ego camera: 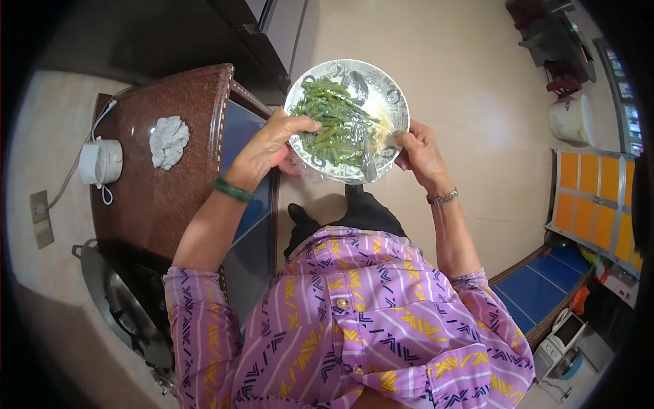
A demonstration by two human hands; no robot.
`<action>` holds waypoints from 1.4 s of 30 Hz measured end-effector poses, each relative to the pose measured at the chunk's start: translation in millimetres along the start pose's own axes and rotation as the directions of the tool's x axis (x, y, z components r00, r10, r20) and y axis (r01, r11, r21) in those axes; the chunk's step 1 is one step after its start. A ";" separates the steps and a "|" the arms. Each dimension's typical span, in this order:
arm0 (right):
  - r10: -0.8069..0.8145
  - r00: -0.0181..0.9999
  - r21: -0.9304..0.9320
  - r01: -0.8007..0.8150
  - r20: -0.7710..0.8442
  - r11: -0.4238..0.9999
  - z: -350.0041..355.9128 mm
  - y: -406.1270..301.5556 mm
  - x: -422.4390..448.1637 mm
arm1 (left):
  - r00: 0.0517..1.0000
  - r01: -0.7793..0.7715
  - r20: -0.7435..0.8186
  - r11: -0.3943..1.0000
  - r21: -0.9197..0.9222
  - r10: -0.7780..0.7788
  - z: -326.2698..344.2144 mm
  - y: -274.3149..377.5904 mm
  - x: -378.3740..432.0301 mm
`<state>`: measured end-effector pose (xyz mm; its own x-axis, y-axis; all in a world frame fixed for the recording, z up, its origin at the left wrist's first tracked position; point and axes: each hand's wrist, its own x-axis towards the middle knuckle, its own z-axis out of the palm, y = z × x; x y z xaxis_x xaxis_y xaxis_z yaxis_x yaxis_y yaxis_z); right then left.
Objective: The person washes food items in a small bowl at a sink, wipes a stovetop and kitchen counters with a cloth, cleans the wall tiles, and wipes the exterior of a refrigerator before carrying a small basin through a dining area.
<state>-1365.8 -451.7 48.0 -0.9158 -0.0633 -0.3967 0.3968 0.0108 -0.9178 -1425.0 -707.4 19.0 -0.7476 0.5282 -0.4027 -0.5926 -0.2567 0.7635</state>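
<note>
A round white plate with a dark printed pattern point(391, 96) is held up in front of me between both hands. Cut green vegetables point(327, 120) lie on it, beside some pale yellowish food that I cannot identify. Clear plastic wrap point(375, 110) stretches over the food and hangs below the near rim. My left hand point(276, 135) grips the plate's left side, its thumb over the wrapped top. At the right rim, my right hand point(416, 148) pinches the edge and wrap between thumb and fingers.
On the left, a reddish-brown counter point(189, 204) carries a crumpled white cloth point(169, 142) and a small white appliance point(102, 162). A wok point(120, 301) stands nearer me. Behind the plate is a dark cabinet or refrigerator point(276, 30). To the right are a white bin point(570, 120) and orange-panelled doors point(592, 189).
</note>
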 end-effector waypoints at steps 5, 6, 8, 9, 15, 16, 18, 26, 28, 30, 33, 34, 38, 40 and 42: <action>0.005 0.996 -0.022 -0.003 0.085 1.000 -11.9 -2.5 10.2 | 0.986 0.000 -0.153 0.924 -0.383 -0.064 1.8 -17.8 -1.4; 0.004 0.995 -0.044 0.001 0.103 0.999 -12.8 -2.9 12.7 | 0.991 -0.072 -0.131 0.913 -0.402 0.021 4.8 -18.9 -1.6; 0.008 0.990 -0.064 0.002 0.143 0.998 -14.4 -5.0 16.6 | 0.979 -0.149 -0.188 0.900 -0.410 0.076 13.6 -22.8 -7.3; 0.018 0.986 -0.052 -0.009 0.166 0.999 -14.7 -8.6 18.0 | 0.966 -0.214 -0.224 0.885 -0.413 0.129 21.3 -21.8 -11.2; 0.078 0.932 -0.063 -0.059 0.355 0.996 -31.1 -34.3 13.7 | 0.914 -0.328 -0.338 0.899 -0.290 0.225 52.1 -39.9 -33.6; 0.090 0.919 -0.080 -0.064 0.384 0.995 -33.9 -43.4 16.2 | 0.875 -0.340 -0.440 0.902 -0.267 0.200 59.2 -40.0 -35.5; 0.090 0.892 -0.090 -0.056 0.443 0.994 -41.3 -60.2 16.6 | 0.777 -0.327 -0.623 0.903 -0.279 0.088 81.3 -30.0 -39.4; 0.027 0.703 -0.173 0.136 0.711 0.976 -87.1 -71.9 106.6 | 0.398 -0.585 -0.905 0.801 -0.128 0.147 175.7 -28.4 -36.5; -0.170 0.717 -0.177 0.382 0.676 0.907 -80.3 -85.8 150.0 | 0.309 -0.685 -0.941 0.718 -0.121 0.137 173.0 -30.7 -21.1; -0.465 0.605 -0.198 0.721 0.646 0.664 -65.8 -93.2 195.0 | 0.216 -0.710 -0.968 0.701 -0.068 0.125 177.2 -30.8 -6.0; -0.621 0.383 -0.220 0.920 0.684 0.325 -45.5 -111.4 217.9 | 0.178 -0.751 -0.978 0.657 -0.064 0.108 190.5 -34.7 5.3; -0.602 0.325 -0.189 0.942 0.730 0.278 -40.2 -115.9 226.5 | 0.140 -0.777 -0.987 0.627 -0.058 0.082 196.4 -29.6 11.2; -0.371 0.417 -0.482 0.871 0.830 -0.098 -21.1 -126.5 235.3 | 0.060 -0.806 -0.994 0.593 0.004 0.088 204.3 -14.7 26.5; -0.403 0.420 -0.531 0.819 0.813 -0.217 -30.4 -128.6 251.9 | 0.032 -0.806 -0.997 0.592 0.017 0.072 204.4 -19.6 28.5; -0.444 0.463 -0.607 0.747 0.767 -0.270 -52.6 -133.2 272.8 | 0.041 -0.777 -0.983 0.624 0.081 0.178 202.1 -22.4 29.1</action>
<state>-1671.8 -417.9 61.2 -0.5523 -0.7997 0.2355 -0.8293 0.5559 -0.0574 -1373.0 -522.8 92.2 -0.4312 -0.8200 -0.3765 0.2354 -0.5051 0.8303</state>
